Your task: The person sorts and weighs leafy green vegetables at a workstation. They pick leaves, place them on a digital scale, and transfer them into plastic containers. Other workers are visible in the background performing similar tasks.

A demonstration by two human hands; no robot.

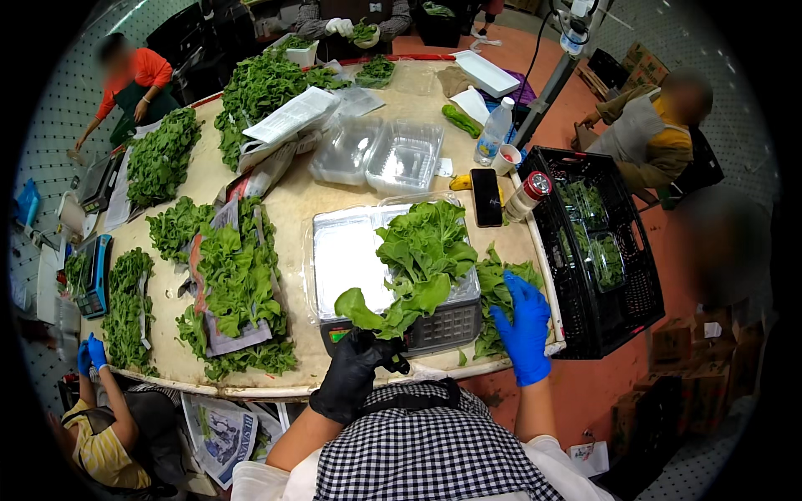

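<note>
My left hand (pixel 357 371), in a black glove, is closed around the stem end of a leafy green sprig (pixel 401 313) at the front of a digital scale (pixel 443 325). A larger bunch of lettuce-like greens (pixel 426 241) lies on the right of the scale, over a clear plastic container; the sprig overlaps it. The scale's bright metal pan (pixel 351 257) shows on the left. My right hand (pixel 521 325), in a blue glove, has its fingers spread at loose greens (pixel 495 288) right of the scale. Whether its fingertips hold any leaf is unclear.
Greens on newspaper (pixel 238 275) lie left of the scale. Stacked clear containers (pixel 404 156) stand behind it. A phone (pixel 487 197), a red-lidded jar (pixel 528 197) and a bottle (pixel 495 131) line the right edge, beside a black crate (pixel 545 250). Several people are around the table.
</note>
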